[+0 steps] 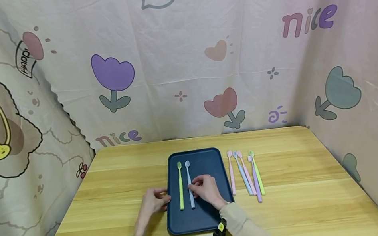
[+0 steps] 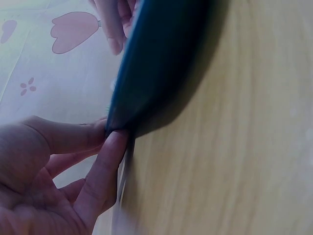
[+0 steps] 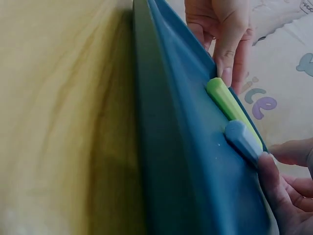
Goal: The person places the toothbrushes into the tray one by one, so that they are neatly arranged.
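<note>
A dark blue tray (image 1: pixel 210 216) lies on the wooden table with a green toothbrush (image 1: pixel 180 187) and a light blue toothbrush (image 1: pixel 192 200) side by side in it, bristle heads toward the back. At the tray's left rim, my left hand (image 1: pixel 155 201) pinches the edge between thumb and fingers, as the left wrist view of the tray (image 2: pixel 151 63) also shows. My right hand (image 1: pixel 207 190) reaches over the tray and pinches the light blue toothbrush by its handle. In the right wrist view, the blue handle end (image 3: pixel 239 134) sits beside the green one (image 3: pixel 225 93).
Right of the tray, several more toothbrushes lie on the table (image 1: pixel 310 181): a pink one (image 1: pixel 232 176) by the tray's rim, then a blue one (image 1: pixel 243 175), another pink one, a purple one (image 1: pixel 257 183) and a green one (image 1: pixel 259 176). A printed curtain (image 1: pixel 174 63) hangs behind.
</note>
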A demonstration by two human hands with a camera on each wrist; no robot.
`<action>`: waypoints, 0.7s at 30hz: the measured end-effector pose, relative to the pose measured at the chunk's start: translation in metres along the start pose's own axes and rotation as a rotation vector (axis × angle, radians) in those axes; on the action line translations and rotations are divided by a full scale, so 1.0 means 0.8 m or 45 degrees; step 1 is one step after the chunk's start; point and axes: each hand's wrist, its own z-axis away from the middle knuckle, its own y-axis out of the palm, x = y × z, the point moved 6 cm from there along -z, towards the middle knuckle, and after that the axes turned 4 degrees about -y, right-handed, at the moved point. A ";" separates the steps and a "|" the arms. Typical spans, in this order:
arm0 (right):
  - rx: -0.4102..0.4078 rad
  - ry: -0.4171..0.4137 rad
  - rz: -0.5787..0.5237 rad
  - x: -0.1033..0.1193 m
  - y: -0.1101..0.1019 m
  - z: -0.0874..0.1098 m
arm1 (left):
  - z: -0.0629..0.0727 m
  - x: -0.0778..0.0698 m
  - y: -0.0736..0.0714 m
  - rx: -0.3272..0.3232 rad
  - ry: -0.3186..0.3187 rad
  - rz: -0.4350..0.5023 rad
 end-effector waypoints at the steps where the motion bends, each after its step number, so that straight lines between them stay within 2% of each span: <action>1: 0.005 0.000 -0.006 0.000 -0.001 0.000 | 0.000 0.000 0.000 0.002 -0.003 0.001; 15: 0.056 0.003 0.007 0.001 0.004 0.002 | 0.000 0.001 0.000 -0.002 -0.016 0.017; 21: 0.063 0.031 -0.040 -0.002 0.002 0.004 | 0.000 0.002 0.000 -0.002 -0.014 0.014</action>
